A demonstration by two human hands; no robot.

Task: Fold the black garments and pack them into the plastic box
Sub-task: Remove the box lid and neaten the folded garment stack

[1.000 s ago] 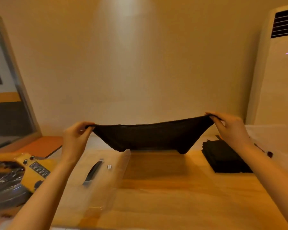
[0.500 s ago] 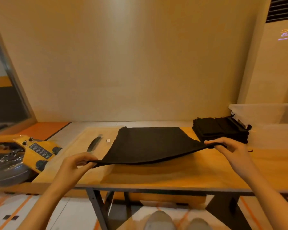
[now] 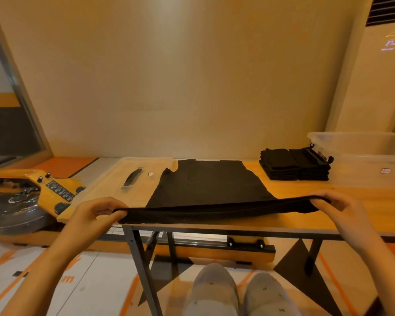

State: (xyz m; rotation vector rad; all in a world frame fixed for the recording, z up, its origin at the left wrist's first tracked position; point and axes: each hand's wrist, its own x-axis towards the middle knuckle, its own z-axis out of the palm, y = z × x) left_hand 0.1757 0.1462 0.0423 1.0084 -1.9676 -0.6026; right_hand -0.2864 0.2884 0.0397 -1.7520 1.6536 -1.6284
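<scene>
A black garment [image 3: 210, 188] lies in the middle of the frame, its far part flat on the table [image 3: 363, 208] and its near edge lifted; it looks not yet folded. To the right, a stack of folded garments [image 3: 294, 165] sits just beside the plastic box [image 3: 360, 156], so this fold and the packing seem left to do. At lower left the left hand [image 3: 96, 213] pinches one near corner. At lower right the right hand [image 3: 338, 204] pinches the other. The hands are well apart, with the edge stretched between them.
</scene>
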